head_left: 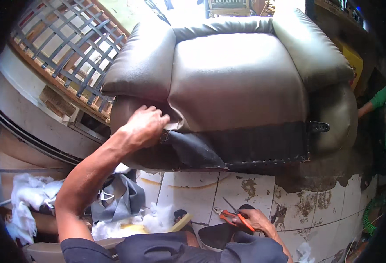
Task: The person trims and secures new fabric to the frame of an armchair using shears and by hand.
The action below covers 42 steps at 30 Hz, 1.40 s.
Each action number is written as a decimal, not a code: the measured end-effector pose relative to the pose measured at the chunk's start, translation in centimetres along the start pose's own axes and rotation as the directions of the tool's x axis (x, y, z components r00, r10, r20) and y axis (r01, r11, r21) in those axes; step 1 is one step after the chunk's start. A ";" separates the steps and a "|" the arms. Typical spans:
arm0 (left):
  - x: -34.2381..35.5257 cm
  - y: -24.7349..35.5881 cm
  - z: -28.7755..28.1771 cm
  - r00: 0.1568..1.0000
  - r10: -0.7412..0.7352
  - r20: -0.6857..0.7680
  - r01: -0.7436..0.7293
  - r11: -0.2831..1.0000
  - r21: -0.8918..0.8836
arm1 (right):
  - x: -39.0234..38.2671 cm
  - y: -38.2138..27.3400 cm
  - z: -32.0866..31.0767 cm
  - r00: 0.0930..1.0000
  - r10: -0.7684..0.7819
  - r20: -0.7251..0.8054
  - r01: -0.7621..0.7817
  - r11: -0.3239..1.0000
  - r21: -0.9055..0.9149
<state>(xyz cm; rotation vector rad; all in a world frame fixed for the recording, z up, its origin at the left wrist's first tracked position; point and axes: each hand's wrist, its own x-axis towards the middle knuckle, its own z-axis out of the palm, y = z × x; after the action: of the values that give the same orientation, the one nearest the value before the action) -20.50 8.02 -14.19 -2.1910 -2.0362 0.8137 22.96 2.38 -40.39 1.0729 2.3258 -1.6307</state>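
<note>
The fisheye head view looked down and forward from above and behind the left grip (143,126) and right grip (257,220), near both, facing the armchair (241,83) at the former and tiled floor (186,188) below the latter.

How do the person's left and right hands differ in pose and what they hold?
The left hand curls at the puckered brown armchair cover; the right hand is lower, over the tiled floor. The left shows no tool; the right holds orange-handled pliers. Both are bare.
</note>
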 end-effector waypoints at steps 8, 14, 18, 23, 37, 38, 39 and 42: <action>0.9 -1.3 -0.1 0.988 0.139 -0.062 -0.142 0.989 -0.032 | 4.4 -11.5 -4.4 0.964 -0.245 0.107 0.219 0.953 0.207; -0.8 -0.9 0.4 0.989 0.144 0.029 -0.145 0.989 0.002 | 5.2 -15.6 -5.8 0.906 -0.423 -0.001 0.415 0.888 0.197; -1.2 -1.0 0.1 0.978 0.188 -0.085 -0.194 0.979 -0.063 | 5.1 -13.5 -5.5 0.900 -0.421 -0.109 0.435 0.865 0.249; -1.6 -0.7 0.6 0.966 0.218 -0.141 -0.231 0.970 -0.082 | 7.4 -14.1 -5.3 0.726 -0.513 -0.458 0.611 0.787 0.086; -3.8 1.3 2.6 0.916 0.081 -0.393 -0.038 0.992 0.117 | 9.2 -18.8 -5.2 0.762 -0.439 -0.475 0.585 0.781 0.217; -4.0 1.7 2.9 0.905 0.043 -0.423 0.002 0.994 0.106 | 9.0 -18.4 -5.0 0.776 -0.423 -0.467 0.569 0.789 0.231; -4.2 2.0 3.3 0.892 0.004 -0.452 0.043 0.995 0.094 | 8.8 -18.1 -4.8 0.790 -0.407 -0.458 0.553 0.796 0.245; -4.0 3.7 4.1 0.829 -0.136 -0.542 0.182 0.983 0.031 | 8.9 -16.9 -4.4 0.819 -0.355 -0.451 0.519 0.794 0.317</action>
<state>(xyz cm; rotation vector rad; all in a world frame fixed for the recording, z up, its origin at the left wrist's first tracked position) -18.76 2.47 -17.71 -1.8824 -1.8191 0.2112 7.52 7.51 -29.40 1.0189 2.6927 -2.3978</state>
